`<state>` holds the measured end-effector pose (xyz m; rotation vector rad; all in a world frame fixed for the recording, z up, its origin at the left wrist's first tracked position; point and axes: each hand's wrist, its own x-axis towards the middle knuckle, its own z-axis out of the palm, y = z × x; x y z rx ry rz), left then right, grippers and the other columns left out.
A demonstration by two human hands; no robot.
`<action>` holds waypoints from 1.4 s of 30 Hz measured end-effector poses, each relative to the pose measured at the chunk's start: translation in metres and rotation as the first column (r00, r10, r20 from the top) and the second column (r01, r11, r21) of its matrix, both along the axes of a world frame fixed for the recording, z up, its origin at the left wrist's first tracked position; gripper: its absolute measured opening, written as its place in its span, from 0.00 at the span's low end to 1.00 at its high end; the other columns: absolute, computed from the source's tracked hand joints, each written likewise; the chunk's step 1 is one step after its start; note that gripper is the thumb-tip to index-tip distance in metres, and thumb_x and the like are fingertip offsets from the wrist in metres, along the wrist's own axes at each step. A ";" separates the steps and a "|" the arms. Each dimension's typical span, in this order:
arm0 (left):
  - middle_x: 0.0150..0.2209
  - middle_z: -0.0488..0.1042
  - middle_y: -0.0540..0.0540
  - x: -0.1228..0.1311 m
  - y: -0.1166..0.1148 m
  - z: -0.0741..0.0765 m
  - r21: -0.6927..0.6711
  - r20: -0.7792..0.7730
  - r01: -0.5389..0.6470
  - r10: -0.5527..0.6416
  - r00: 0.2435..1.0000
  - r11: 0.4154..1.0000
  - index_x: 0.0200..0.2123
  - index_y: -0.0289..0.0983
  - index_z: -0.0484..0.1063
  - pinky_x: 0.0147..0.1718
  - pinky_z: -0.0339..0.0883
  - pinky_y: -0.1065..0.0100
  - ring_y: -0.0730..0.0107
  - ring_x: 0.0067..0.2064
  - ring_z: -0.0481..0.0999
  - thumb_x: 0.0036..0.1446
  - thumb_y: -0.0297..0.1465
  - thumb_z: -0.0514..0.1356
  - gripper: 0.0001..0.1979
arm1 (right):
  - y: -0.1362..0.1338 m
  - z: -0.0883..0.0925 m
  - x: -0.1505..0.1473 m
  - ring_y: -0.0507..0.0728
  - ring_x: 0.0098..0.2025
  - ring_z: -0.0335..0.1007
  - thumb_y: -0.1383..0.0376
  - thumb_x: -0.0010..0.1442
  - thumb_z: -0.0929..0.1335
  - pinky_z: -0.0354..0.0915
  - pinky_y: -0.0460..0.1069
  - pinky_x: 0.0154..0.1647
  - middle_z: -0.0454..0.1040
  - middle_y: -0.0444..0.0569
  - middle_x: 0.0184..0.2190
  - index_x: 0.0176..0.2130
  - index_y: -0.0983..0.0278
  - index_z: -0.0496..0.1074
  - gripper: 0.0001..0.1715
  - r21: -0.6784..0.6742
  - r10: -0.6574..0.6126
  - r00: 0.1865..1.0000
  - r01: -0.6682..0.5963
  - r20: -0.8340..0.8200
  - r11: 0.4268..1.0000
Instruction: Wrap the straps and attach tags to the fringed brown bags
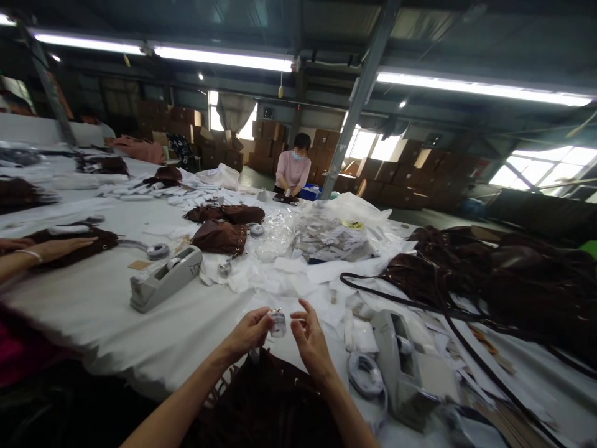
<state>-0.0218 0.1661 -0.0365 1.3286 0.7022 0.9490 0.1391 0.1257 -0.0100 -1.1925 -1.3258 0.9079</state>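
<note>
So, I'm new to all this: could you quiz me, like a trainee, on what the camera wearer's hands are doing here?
1. Multiple choice: what holds the small pale bundle?
A) only the left hand
B) only the right hand
C) both hands

2. True or false: the right hand is open, apart from the bundle.

3. Fill the gap: the bag below the hands is dark ____.

Key:
1. A
2. True
3. brown

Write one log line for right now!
left hand: pinching pale bundle; right hand: open, beside bundle; brown bag: below both hands
</note>
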 end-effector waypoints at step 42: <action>0.23 0.72 0.46 0.018 0.000 0.005 -0.363 -0.012 0.366 -0.397 0.918 0.857 0.34 0.32 0.70 0.17 0.55 0.78 0.77 0.20 0.70 0.57 0.46 0.58 0.20 | 0.025 -0.025 0.000 0.50 0.21 0.57 0.63 0.64 0.55 0.50 0.46 0.26 0.61 0.42 0.18 0.21 0.62 0.59 0.21 0.327 -0.239 0.821 0.068 0.518 0.943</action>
